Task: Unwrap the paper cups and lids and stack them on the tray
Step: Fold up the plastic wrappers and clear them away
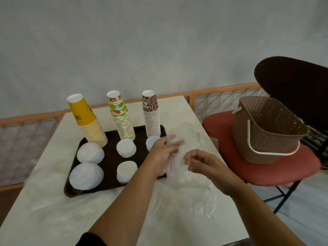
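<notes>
Both hands, left hand [162, 153] flat and right hand [200, 163] curled, hold the clear wrapper [184, 137], lying just right of the tray [110, 157], long axis running away.

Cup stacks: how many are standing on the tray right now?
3, all along the tray's far edge: yellow stack at left, fruit-print stack in the middle, leopard-print stack at right. None looks hidden.

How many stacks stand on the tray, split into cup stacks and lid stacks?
Cup stacks: 3 (yellow, fruit-print, leopard-print)
Lid stacks: 5 (, the last partly hidden behind the left hand)
Total: 8
</notes>
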The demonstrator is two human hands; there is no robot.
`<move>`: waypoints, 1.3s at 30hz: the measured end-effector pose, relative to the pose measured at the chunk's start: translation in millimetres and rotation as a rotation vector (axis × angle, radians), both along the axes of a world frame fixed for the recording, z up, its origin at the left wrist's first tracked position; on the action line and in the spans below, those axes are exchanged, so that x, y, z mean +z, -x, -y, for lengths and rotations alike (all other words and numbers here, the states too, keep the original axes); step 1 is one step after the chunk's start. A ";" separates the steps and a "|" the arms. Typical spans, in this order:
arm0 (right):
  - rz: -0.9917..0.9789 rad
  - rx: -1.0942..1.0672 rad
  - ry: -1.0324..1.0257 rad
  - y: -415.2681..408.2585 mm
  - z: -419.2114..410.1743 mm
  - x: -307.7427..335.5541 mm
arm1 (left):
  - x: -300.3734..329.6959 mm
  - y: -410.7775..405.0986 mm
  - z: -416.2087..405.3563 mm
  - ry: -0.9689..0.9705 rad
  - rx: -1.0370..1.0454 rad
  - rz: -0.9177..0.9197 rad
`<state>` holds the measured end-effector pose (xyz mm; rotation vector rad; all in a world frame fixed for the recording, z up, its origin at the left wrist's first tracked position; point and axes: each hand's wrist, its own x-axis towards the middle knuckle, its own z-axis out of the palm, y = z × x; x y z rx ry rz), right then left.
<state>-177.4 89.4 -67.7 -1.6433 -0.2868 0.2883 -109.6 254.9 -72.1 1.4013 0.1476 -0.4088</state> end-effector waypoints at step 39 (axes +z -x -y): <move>0.588 -0.616 0.138 -5.6 -71.3 98.7 | 102.6 47.9 -74.2 -0.056 0.044 0.713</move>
